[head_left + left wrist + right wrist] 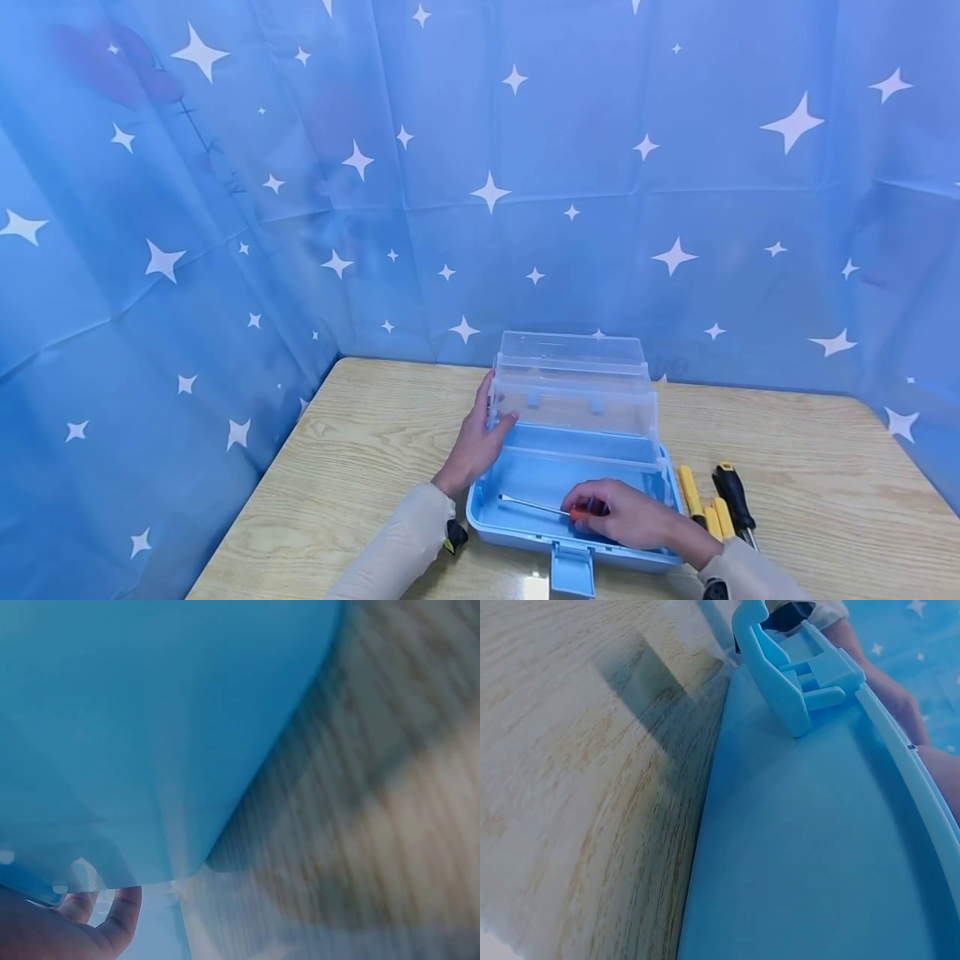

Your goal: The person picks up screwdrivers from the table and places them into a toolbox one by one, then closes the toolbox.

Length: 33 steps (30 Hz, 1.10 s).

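A light-blue toolbox (622, 551) stands on the table with its clear lid (570, 347) raised. At the left side of the lid, my left hand (474, 442) holds its edge, fingers along the outside and thumb toward the front. Some of its fingers (124, 913) show at the box's rim in the left wrist view. Inside the box my right hand (626, 512) grips a screwdriver (534, 504) by its red handle, the metal shaft pointing left. In the right wrist view the box's front wall (802, 840) hides most of that hand.
Right of the box lie a black-and-yellow screwdriver (732, 497) and several yellow-handled tools (690, 490). The box's front latch (572, 570) hangs down. A blue star-patterned curtain (570, 167) stands behind the wooden table (360, 450).
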Available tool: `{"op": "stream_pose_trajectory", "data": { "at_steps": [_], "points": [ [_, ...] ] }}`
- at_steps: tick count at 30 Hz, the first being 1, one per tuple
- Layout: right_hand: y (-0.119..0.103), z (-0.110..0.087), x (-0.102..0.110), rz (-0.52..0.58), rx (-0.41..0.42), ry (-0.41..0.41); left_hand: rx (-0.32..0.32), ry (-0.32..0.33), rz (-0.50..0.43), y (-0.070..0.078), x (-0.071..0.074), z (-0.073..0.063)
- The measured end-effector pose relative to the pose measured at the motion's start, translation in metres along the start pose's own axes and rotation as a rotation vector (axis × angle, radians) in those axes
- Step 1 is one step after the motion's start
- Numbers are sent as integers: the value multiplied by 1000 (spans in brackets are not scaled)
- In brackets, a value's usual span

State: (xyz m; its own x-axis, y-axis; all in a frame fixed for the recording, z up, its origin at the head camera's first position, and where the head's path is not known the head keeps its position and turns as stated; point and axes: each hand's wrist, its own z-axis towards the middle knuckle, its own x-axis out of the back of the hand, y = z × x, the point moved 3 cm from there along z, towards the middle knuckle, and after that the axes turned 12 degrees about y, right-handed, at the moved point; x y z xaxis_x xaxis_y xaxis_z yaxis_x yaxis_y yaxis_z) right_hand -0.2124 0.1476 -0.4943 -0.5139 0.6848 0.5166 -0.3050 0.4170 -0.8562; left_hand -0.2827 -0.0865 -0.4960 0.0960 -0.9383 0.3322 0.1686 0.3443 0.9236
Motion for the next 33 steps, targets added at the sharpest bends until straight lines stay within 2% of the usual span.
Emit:
{"op": "stream_pose_trajectory", "data": {
  "at_steps": [33],
  "points": [
    [3,1,0,18,4,32,20,-1,-8,-2,-1,0]
  ]
}}
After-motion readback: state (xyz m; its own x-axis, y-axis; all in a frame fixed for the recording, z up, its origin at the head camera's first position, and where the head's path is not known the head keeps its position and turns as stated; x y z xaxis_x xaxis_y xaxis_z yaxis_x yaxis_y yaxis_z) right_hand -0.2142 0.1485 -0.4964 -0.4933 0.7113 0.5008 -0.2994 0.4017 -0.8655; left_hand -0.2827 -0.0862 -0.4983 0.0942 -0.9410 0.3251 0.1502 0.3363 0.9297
